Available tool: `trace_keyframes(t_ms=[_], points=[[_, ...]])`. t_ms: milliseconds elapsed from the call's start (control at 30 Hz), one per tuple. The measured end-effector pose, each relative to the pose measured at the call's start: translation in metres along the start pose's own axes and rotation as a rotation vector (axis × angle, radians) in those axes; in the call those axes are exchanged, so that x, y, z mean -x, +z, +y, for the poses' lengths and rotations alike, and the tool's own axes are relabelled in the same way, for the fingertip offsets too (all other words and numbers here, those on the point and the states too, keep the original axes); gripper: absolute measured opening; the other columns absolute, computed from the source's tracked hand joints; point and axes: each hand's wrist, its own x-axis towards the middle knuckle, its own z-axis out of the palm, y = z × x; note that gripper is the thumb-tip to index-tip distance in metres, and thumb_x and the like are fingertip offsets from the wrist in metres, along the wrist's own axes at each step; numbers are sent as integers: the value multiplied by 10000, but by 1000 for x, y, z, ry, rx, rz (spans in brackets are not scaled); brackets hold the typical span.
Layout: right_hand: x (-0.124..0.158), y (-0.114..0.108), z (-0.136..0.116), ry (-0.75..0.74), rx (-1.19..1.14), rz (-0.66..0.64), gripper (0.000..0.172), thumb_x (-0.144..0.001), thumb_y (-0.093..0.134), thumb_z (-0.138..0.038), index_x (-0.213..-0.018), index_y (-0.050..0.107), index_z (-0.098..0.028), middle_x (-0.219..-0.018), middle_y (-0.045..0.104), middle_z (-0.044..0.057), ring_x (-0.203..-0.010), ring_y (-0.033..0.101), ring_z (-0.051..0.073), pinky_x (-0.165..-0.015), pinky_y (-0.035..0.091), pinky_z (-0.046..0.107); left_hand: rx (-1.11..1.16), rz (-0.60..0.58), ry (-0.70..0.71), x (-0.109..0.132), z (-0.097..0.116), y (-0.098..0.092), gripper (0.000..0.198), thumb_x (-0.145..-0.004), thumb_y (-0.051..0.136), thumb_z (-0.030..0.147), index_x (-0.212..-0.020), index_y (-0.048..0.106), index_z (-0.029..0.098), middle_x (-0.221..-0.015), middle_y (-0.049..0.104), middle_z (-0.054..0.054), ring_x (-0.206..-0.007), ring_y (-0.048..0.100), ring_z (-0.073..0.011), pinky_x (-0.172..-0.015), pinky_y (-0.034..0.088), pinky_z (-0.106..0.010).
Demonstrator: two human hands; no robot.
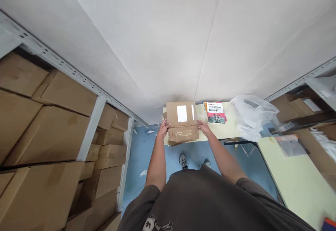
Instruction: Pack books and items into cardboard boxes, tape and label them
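A brown cardboard box (172,113) lies at the near wall end of the pale table, looking flattened or with its lid folded out. On its upper panel are a white label and a smaller white strip; shiny clear tape runs across the lower part. My left hand (164,127) grips its left edge, thumb on top. At the right edge, the fingers of my right hand (203,127) pinch the cardboard by the fold. More cardboard shows underneath it. Just right of it lies a stack of books (215,112) with a red and white cover.
White plastic bags (253,113) sit on the table (232,124) to the right. A second table (296,175) extends toward me, with a plastic-wrapped packet (291,145). Shelves of cardboard boxes (52,133) stand left; another shelf is right. A white wall rises behind. Scraps lie on the blue floor.
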Motion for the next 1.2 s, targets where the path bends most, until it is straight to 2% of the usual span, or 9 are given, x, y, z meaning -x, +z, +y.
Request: trace_keyframes(t_ms=[67, 167, 333, 533, 667, 800, 967, 1100, 1200], points=[[9, -34, -17, -38, -40, -16, 515, -555, 847, -312, -1059, 763, -249, -932, 748, 34, -891, 696, 231, -788, 532, 338, -12, -30, 3, -8, 5, 30, 848, -624, 980, 345, -1379, 615, 226, -923, 725, -13, -877, 698, -181, -887, 541, -318], [29, -87, -39, -93, -91, -16, 518, -553, 886, -337, -1053, 776, -262, -975, 776, 39, -914, 702, 233, -809, 526, 342, -50, -96, -6, -16, 8, 84, 973, -635, 968, 329, -1509, 550, 241, -933, 727, -13, -888, 701, -187, -891, 532, -318], [80, -187, -56, -196, -176, 91, 503, -570, 901, -347, -1050, 774, -264, -1038, 794, 44, -933, 709, 229, -800, 521, 325, -150, -311, 41, -18, -6, 197, 899, -701, 917, 352, -1526, 571, 259, -1103, 768, -79, -1022, 702, -228, -948, 520, -348], [160, -336, -56, -285, -230, 303, 517, -585, 851, -363, -1082, 741, -271, -1022, 773, 35, -909, 707, 219, -787, 536, 320, -315, -452, -51, -6, -51, 366, 956, -668, 923, 362, -1543, 549, 269, -892, 715, -1, -841, 694, -194, -797, 529, -306], [227, -433, -43, -337, -292, 483, 544, -588, 838, -355, -1114, 740, -254, -1036, 767, 51, -941, 702, 234, -806, 538, 335, -368, -616, -65, 17, -97, 488, 905, -668, 907, 353, -1507, 575, 283, -900, 698, -9, -855, 702, -203, -768, 532, -300], [299, -510, -18, -378, -346, 649, 536, -612, 833, -358, -1130, 742, -259, -1055, 769, 45, -960, 690, 235, -842, 545, 352, -426, -801, -111, 49, -148, 599, 824, -685, 882, 350, -1454, 595, 279, -923, 696, -12, -916, 714, -207, -810, 537, -304], [368, -570, 20, -393, -423, 848, 522, -653, 797, -363, -1165, 741, -273, -1068, 763, 35, -963, 691, 228, -852, 543, 360, -462, -1041, -221, 79, -210, 704, 821, -702, 888, 341, -1462, 586, 269, -1044, 751, -46, -947, 725, -214, -826, 545, -316], [399, -594, 45, -387, -502, 1012, 511, -650, 799, -357, -1150, 737, -275, -1058, 749, 30, -956, 687, 225, -858, 543, 367, -502, -1194, -337, 87, -255, 768, 862, -684, 917, 318, -1474, 581, 253, -1063, 759, -57, -925, 726, -208, -804, 556, -310], [415, -605, 53, -364, -523, 1112, 499, -659, 797, -351, -1147, 726, -272, -1033, 739, 35, -953, 681, 229, -854, 545, 366, -530, -1284, -428, 87, -285, 810, 884, -675, 928, 282, -1484, 574, 248, -1067, 752, -62, -924, 723, -205, -791, 560, -304]])
